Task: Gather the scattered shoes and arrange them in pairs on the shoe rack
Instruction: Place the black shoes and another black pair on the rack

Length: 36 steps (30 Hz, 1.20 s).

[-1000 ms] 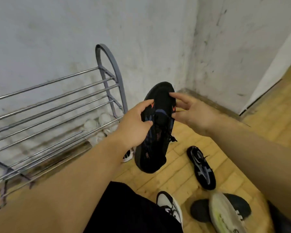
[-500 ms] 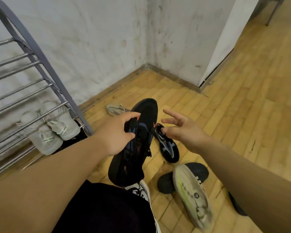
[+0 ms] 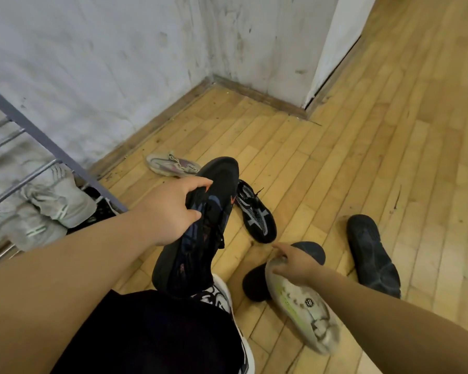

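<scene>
Head view: a person crouches on a wooden floor with most of the sorting ahead. At centre frame the left hand grips a black sneaker with blue and orange trim by its upper, fingers curled round it, holding it clear of the floor. At lower right the right hand rests on the toe of an upturned pale-soled shoe, fingers bent over the tip; whether the hold has closed cannot be told. That shoe lies across a dark shoe. A black mesh shoe with white stripes, a black shoe at right and a grey-and-pink sneaker by the skirting lie loose. On the shoe rack at left, only one pair of grey sneakers is clearly seated. By appearances, one pair is done and at least six shoes remain.
</scene>
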### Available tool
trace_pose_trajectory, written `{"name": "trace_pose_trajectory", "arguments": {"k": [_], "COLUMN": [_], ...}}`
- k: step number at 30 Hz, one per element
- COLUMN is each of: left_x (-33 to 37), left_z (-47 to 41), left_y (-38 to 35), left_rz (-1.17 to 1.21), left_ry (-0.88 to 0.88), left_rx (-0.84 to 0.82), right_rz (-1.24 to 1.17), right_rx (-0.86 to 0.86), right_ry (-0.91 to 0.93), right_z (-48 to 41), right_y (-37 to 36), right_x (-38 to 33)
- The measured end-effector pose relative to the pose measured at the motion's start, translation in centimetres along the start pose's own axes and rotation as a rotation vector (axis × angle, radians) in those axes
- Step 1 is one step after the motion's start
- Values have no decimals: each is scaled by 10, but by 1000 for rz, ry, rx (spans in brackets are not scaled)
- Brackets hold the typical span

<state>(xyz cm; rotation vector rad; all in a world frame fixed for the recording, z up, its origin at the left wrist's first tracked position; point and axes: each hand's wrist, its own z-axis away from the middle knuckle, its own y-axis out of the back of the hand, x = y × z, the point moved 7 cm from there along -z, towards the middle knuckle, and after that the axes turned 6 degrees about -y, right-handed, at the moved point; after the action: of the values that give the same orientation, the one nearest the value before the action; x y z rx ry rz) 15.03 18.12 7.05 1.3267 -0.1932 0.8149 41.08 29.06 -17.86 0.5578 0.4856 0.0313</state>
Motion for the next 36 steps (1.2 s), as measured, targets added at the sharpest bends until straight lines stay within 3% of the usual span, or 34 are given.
{"name": "trace_pose_trajectory", "arguments": {"k": [4, 9, 13, 21, 31, 36], "left_x": [-4, 1, 4, -5, 2, 5], "left_z": [-4, -8, -7, -5, -9, -8], "left_y": [1, -3, -9, -9, -13, -11], "left_rz": [-12, -28, -5, 32, 9, 28], "left_ry": [4, -14, -34, -20, -37, -28], "left_rx": [-17, -34, -61, -44, -60, -63], "right_rz": [94, -115, -171, -503, -817, -791], "right_rx": [-74, 353, 336, 390, 404, 475], "right_ry": [-21, -236, -429, -564, -374, -150], "right_z": [-8, -15, -26, -38, -27, 21], "right_y": [-11, 22, 22, 30, 36, 74], "right_x": [12, 50, 78, 95, 65, 8]}}
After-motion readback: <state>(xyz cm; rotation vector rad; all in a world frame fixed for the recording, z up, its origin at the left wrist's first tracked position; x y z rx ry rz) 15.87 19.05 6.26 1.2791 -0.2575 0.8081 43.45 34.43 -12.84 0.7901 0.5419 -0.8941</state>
